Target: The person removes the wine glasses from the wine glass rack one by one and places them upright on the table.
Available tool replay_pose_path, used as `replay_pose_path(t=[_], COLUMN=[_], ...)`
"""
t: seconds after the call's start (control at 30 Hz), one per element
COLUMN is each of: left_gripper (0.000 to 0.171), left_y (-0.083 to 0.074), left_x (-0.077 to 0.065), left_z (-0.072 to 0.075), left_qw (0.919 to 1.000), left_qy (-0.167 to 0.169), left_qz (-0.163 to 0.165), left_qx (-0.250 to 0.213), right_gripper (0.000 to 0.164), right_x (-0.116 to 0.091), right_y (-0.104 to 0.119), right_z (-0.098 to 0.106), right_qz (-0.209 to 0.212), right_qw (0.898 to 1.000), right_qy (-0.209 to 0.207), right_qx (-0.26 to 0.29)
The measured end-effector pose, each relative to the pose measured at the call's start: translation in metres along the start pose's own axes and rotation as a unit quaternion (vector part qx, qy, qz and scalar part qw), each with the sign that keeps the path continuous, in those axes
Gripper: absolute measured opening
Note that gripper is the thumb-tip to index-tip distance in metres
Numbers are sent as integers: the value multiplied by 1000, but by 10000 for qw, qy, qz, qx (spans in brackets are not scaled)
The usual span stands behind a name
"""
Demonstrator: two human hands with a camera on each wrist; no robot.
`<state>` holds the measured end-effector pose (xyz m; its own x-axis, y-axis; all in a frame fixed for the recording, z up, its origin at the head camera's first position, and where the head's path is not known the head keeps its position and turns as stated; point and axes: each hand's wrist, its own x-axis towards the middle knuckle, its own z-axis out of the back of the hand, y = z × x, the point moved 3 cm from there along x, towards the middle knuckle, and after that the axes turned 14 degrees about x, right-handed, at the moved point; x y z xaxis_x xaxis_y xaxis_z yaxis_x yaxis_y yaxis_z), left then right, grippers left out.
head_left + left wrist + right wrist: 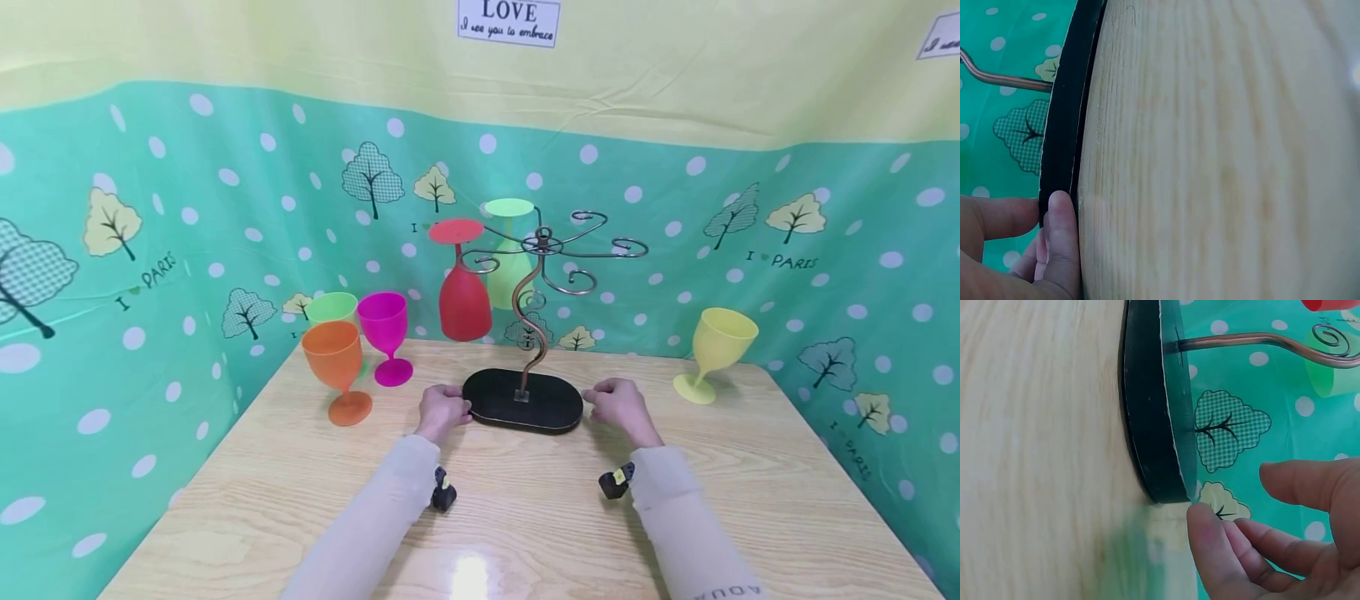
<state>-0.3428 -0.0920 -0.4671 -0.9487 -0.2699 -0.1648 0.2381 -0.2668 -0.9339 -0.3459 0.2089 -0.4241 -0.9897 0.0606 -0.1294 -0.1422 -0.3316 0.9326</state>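
A metal goblet rack [528,312] with curled arms stands upright on a black oval base [551,406] at the middle of the table. My left hand [444,410] grips the left end of that base, thumb at its upper edge and fingers along its side. At the right end, my right hand [621,408] has its thumb held apart from the fingers [1210,544], whose tips are at the base's edge; whether they touch is unclear. A red goblet [465,304] and a pale green goblet [510,275] hang upside down from the rack's left arms.
An orange goblet [333,354], a magenta goblet [384,321] and a green goblet [332,306], partly hidden, stand upright at the left of the wooden table [525,500]. On the right stands a yellow goblet [720,342]. A patterned curtain [645,175] surrounds the back and sides.
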Motion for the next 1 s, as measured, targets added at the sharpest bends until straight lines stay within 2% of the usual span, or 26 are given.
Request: replay_pose_path(t=[0.27,0.43,0.57,0.67,0.73,0.87,1.0], left_gripper=[32,34,36,35,32,29,30], left_y=[-2,-4,-6,-9,-14,-30,-51], left_x=[-1,-2,-2,-3,-6,-12,-20], left_z=[2,3,3,7,13,28,45], left_qw=[9999,9998,9987,9977,9971,9927,9889], left_qy=[47,174,434,599,598,462,360], left_qz=[97,133,264,289,196,-191,-500], left_qx=[10,-16,-38,107,419,1102,1349], right_gripper=[30,31,29,29,29,29,29], right_x=[2,2,2,3,3,2,1], right_y=[-10,-15,-19,-21,-22,-22,-22], right_z=[-12,-19,-21,-22,-24,-25,-25], right_qz=[-127,-94,-44,-71,-129,-151,-128], right_qw=[9985,9987,9989,9988,9985,9985,9989], right_qy=[-38,-109,-222,-239,-236,-249,-253], right_qx=[540,495,399,416,480,467,362])
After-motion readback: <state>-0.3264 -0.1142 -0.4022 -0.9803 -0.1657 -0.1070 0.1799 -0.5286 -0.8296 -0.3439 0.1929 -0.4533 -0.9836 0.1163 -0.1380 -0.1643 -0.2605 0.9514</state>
